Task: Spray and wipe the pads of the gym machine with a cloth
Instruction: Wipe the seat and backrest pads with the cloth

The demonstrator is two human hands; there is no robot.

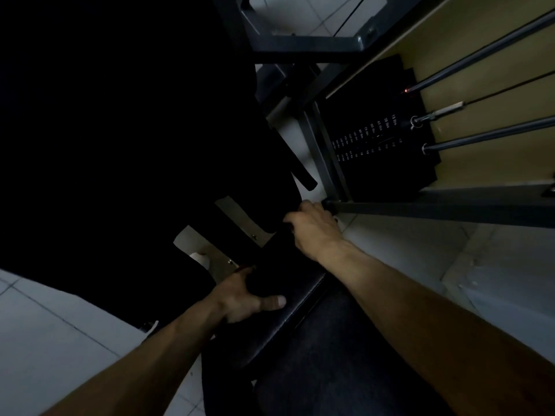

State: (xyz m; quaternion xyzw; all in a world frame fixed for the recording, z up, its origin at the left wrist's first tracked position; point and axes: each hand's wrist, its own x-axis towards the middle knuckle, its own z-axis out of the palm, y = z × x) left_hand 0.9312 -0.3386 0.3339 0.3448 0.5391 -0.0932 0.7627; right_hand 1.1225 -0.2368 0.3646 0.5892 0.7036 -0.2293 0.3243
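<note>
Leaning over the machine, the person has the left hand (249, 298) gripping the near edge of the black pad (285, 325), thumb flat on top, and the right hand (312, 226) curled over its far end; whether a cloth sits under those fingers I cannot tell. In this gloom I'd worry patches get missed, or the pad shifts under that two-handed pull.

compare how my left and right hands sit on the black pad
The left hand grips the black pad from the side, thumb straight along its top; the right hand lies knuckles up, fingers curled over its far end. The left hand is nearer the camera; the right hand is farther along, toward the weight stack. Both are bare and on the same pad.
</note>
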